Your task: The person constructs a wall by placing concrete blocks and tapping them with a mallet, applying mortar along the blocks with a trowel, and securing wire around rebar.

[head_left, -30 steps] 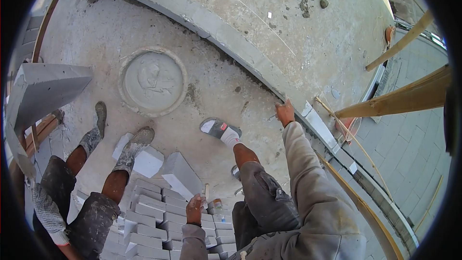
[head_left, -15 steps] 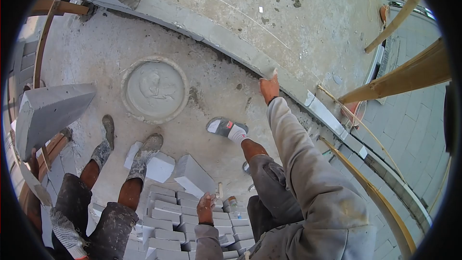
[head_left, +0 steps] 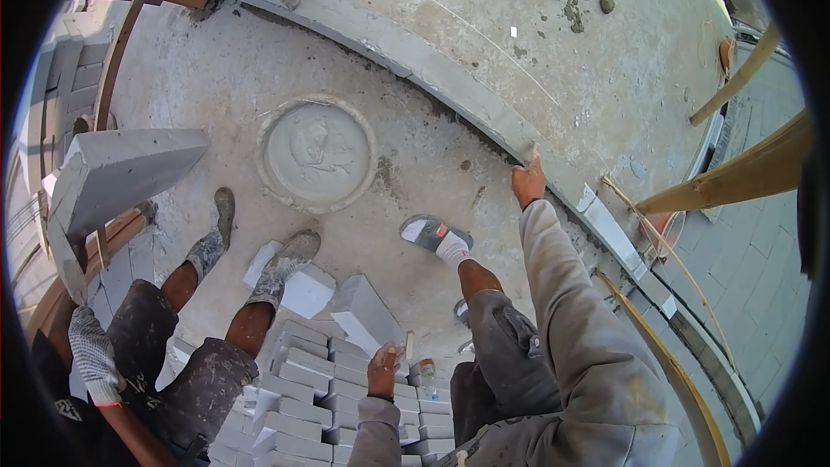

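Note:
My right hand (head_left: 529, 182) is at the edge of the low wall of grey blocks (head_left: 424, 60). Its index finger stretches out onto the top of the wall, while the other fingers are folded in with nothing visible in them. Lower down, my left hand (head_left: 383, 370) hangs above the stacked blocks (head_left: 303, 372). Its fingers are loosely bent and somewhat apart, and no object shows in it. A round basin (head_left: 370, 156) of wet grey mortar (head_left: 316, 151) rests on the floor, left of my right hand.
At the left, a co-worker with a gloved hand (head_left: 93, 355) is beside a large raised block (head_left: 130, 173). Loose blocks (head_left: 367, 311) lie near the co-worker's boots. A thin string (head_left: 467, 22) crosses the floor beyond the wall. Wooden poles (head_left: 735, 164) stand at the right.
The whole view has shifted, so floor, wall and basin appear further right. My right finger still meets the wall. The co-worker's gloved hand has risen towards the large block.

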`<state>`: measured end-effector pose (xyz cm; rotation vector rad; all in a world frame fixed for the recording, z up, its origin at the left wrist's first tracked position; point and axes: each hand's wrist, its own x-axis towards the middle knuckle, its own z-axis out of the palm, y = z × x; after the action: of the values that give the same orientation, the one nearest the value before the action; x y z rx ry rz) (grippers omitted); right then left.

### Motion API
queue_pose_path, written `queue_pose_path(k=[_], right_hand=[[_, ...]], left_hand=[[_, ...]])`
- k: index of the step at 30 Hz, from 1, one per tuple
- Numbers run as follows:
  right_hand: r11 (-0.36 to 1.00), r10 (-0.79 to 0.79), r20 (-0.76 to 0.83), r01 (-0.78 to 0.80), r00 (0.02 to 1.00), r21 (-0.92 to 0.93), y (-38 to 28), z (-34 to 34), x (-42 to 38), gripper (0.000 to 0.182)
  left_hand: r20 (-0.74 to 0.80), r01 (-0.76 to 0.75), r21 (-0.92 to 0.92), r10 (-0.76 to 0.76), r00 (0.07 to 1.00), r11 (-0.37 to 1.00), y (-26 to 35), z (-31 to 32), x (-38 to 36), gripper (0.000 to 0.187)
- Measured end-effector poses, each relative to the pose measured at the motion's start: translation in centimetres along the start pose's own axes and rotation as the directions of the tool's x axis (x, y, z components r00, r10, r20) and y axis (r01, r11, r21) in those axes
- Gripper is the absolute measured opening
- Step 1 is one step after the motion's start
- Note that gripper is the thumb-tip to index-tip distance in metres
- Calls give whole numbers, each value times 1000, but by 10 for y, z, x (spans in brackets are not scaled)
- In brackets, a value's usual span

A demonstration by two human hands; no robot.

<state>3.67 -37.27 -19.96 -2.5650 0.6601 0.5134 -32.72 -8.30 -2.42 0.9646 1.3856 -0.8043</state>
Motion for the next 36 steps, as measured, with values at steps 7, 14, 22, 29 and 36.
queue_pose_path(k=[7, 14, 22, 29, 36], right_hand=[[991, -136, -60, 135, 989, -17, -12, 18, -2, 68], [770, -636, 432, 497, 639, 400, -231, 86, -104, 62], [783, -622, 415, 513, 664, 351, -393, 98, -119, 71], [867, -401, 308, 466, 862, -175, -273, 41, 22, 69], [879, -29, 241, 140, 970, -455, 6, -46, 11, 66]], left_hand=[[-90, -27, -33, 24, 996, 999, 7, -2, -6, 48], [-12, -176, 15, 176, 984, 984, -4, 8, 5, 43], [-17, -67, -141, 65, 998, 988, 6, 8, -4, 42], [-19, -31, -131, 28, 999, 991, -19, -6, 5, 41], [-8, 20, -95, -21, 1000, 995, -20, 6, -4, 43]])
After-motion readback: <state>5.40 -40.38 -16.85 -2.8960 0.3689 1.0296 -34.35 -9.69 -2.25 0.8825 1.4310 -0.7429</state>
